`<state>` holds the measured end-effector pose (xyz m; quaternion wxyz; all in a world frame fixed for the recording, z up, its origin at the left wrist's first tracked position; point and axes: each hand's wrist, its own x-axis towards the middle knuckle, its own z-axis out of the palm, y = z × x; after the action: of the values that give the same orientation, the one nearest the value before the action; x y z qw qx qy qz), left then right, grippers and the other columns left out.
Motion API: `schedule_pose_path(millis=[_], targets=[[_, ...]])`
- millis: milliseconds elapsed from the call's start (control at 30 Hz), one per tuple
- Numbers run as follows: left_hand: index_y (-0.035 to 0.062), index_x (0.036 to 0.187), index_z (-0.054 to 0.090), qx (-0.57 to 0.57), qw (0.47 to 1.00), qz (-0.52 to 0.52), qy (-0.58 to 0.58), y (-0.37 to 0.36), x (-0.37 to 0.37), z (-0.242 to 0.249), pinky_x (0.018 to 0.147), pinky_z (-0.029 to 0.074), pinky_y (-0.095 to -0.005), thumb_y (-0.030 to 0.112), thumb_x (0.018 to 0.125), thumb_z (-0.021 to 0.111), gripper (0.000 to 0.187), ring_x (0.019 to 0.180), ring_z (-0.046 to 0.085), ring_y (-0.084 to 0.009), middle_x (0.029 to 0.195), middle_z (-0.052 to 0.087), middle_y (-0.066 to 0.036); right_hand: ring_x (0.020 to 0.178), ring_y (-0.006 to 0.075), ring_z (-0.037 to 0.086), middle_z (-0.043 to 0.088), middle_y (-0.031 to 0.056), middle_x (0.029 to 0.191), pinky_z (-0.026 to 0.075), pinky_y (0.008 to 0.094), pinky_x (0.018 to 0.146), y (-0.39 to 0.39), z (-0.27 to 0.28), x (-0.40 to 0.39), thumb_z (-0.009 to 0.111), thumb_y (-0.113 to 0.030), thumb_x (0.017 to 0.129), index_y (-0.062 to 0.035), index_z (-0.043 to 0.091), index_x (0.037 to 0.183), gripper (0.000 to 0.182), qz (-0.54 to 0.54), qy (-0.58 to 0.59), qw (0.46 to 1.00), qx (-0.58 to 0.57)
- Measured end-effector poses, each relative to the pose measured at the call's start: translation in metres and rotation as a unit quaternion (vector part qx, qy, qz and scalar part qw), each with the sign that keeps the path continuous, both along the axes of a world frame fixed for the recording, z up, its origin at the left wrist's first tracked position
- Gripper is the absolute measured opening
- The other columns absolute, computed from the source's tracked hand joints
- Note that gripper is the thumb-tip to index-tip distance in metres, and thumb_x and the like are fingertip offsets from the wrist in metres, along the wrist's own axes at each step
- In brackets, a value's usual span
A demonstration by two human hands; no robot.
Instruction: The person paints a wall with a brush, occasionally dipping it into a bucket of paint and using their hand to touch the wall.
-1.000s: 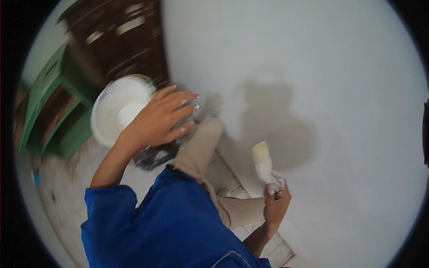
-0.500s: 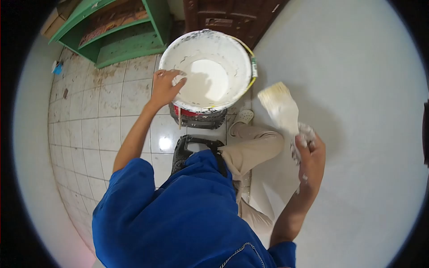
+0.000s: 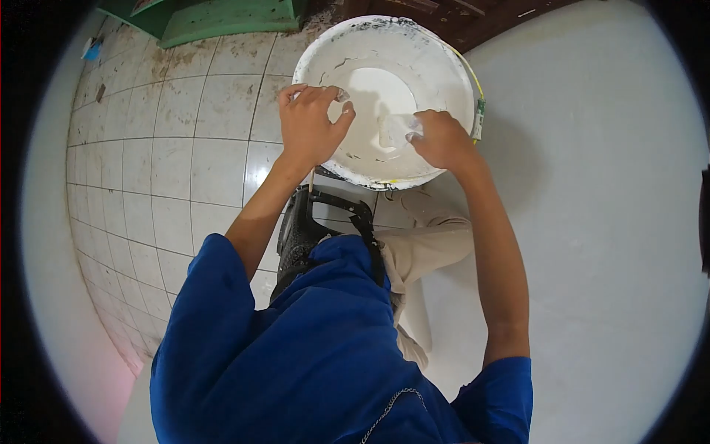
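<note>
A large white bucket point(image 3: 452, 81), its rim smeared with paint, stands in front of me with white paint point(image 3: 366, 81) at the bottom. My right hand point(image 3: 441, 139) reaches over the bucket's right side, closed around a wide paintbrush point(image 3: 396, 131). The brush's head is down inside the bucket, at the paint; its handle is mostly hidden by the hand. Over the left rim is my left hand point(image 3: 310, 124), thumb and fingers curved but apart, with white paint on a fingertip. Nothing shows between them.
A pale wall point(image 3: 599, 185) runs along the right. Dirty white floor tiles point(image 3: 170, 166) spread to the left, with a green shelf point(image 3: 229, 21) at the back. A black ladder or stand top point(image 3: 296, 233) is close before my body. A brown door point(image 3: 458, 18) lies beyond the bucket.
My right hand has brought the paintbrush from beside the wall leftward and down into the bucket. The left hand has shifted slightly, its fingers still apart. The view has tilted, putting the bucket higher.
</note>
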<state>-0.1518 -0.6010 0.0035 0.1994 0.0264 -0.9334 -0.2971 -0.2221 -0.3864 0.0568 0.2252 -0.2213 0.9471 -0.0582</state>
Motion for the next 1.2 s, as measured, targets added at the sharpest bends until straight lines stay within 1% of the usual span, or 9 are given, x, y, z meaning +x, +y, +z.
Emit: schedule_pose_path(millis=[133, 233, 333, 433, 667, 733, 833, 933, 1200], targets=[[0.0068, 0.089, 0.068, 0.000, 1.000, 0.001, -0.008, 0.000, -0.003, -0.003, 0.098, 0.030, -0.0386, 0.025, 0.078, 0.064, 0.022, 0.088, 0.062, -0.0208, 0.087, 0.069, -0.008, 0.091, 0.0363, 0.065, 0.065, 0.0210, 0.101, 0.052, 0.0441, 0.081, -0.025, -0.023, 0.001, 0.059, -0.014, 0.079, -0.0003, 0.063, 0.095, 0.021, 0.024, -0.002, 0.997, 0.071], [0.0040, 0.085, 0.067, -0.005, 0.998, -0.001, 0.063, -0.001, -0.005, -0.009, 0.093, 0.033, -0.0379, 0.024, 0.077, 0.063, 0.022, 0.077, 0.064, -0.0217, 0.078, 0.068, -0.009, 0.101, 0.0369, 0.060, 0.063, 0.0214, 0.106, 0.048, 0.0449, 0.089, -0.034, -0.035, 0.000, 0.064, -0.020, 0.081, -0.0016, 0.062, 0.108, 0.033, -0.003, -0.071, 0.991, 0.114], [0.0036, 0.085, 0.067, -0.004, 0.999, 0.000, 0.048, -0.002, -0.004, -0.009, 0.093, 0.033, -0.0381, 0.024, 0.077, 0.063, 0.023, 0.078, 0.064, -0.0214, 0.079, 0.068, -0.009, 0.100, 0.0372, 0.061, 0.064, 0.0220, 0.104, 0.048, 0.0447, 0.089, -0.029, -0.039, 0.002, 0.063, -0.020, 0.081, -0.0015, 0.062, 0.107, 0.033, -0.013, -0.050, 0.994, 0.098], [0.0075, 0.089, 0.068, 0.004, 1.000, -0.004, -0.002, -0.003, -0.003, -0.010, 0.097, 0.031, -0.0383, 0.025, 0.078, 0.064, 0.021, 0.085, 0.062, -0.0204, 0.084, 0.069, -0.007, 0.090, 0.0377, 0.064, 0.064, 0.0215, 0.097, 0.051, 0.0462, 0.081, -0.010, -0.029, 0.008, 0.060, -0.017, 0.081, -0.0005, 0.063, 0.096, 0.023, -0.001, 0.015, 1.000, 0.020], [0.0038, 0.085, 0.067, -0.005, 0.999, 0.005, 0.033, 0.000, -0.005, -0.014, 0.095, 0.033, -0.0382, 0.025, 0.076, 0.063, 0.024, 0.080, 0.064, -0.0226, 0.079, 0.068, -0.010, 0.085, 0.0421, 0.061, 0.063, 0.0242, 0.090, 0.047, 0.0516, 0.075, 0.018, 0.026, 0.069, 0.058, -0.020, 0.085, 0.0038, 0.054, 0.100, 0.028, -0.076, 0.069, 0.994, -0.024], [0.0041, 0.084, 0.068, -0.004, 1.000, 0.003, 0.026, 0.000, -0.005, -0.014, 0.095, 0.033, -0.0384, 0.025, 0.076, 0.063, 0.023, 0.080, 0.063, -0.0231, 0.078, 0.068, -0.010, 0.085, 0.0425, 0.061, 0.062, 0.0246, 0.090, 0.046, 0.0529, 0.074, 0.019, 0.022, 0.087, 0.058, -0.020, 0.086, 0.0041, 0.052, 0.100, 0.029, -0.128, 0.065, 0.990, 0.002], [0.0047, 0.082, 0.067, -0.011, 1.000, -0.002, 0.025, 0.000, -0.006, -0.014, 0.095, 0.034, -0.0390, 0.025, 0.075, 0.064, 0.022, 0.079, 0.063, -0.0237, 0.077, 0.068, -0.011, 0.085, 0.0432, 0.061, 0.062, 0.0254, 0.093, 0.047, 0.0526, 0.073, 0.024, 0.016, 0.107, 0.057, -0.015, 0.085, 0.0036, 0.049, 0.103, 0.027, -0.145, 0.105, 0.978, -0.104], [0.0087, 0.083, 0.067, -0.035, 0.999, 0.001, 0.018, -0.002, -0.007, -0.018, 0.097, 0.032, -0.0385, 0.025, 0.077, 0.064, 0.018, 0.084, 0.062, -0.0235, 0.079, 0.067, -0.011, 0.085, 0.0435, 0.060, 0.061, 0.0257, 0.094, 0.047, 0.0515, 0.071, 0.028, -0.013, 0.122, 0.057, -0.009, 0.083, 0.0033, 0.047, 0.108, 0.030, -0.182, 0.136, 0.964, -0.134], [0.0073, 0.079, 0.067, -0.055, 0.998, -0.006, 0.013, 0.003, -0.006, -0.024, 0.096, 0.033, -0.0385, 0.026, 0.075, 0.064, 0.019, 0.077, 0.062, -0.0241, 0.072, 0.065, -0.011, 0.087, 0.0461, 0.059, 0.058, 0.0261, 0.103, 0.047, 0.0533, 0.072, 0.025, -0.025, 0.145, 0.055, -0.005, 0.083, 0.0013, 0.043, 0.117, 0.036, -0.221, 0.195, 0.925, -0.242]])
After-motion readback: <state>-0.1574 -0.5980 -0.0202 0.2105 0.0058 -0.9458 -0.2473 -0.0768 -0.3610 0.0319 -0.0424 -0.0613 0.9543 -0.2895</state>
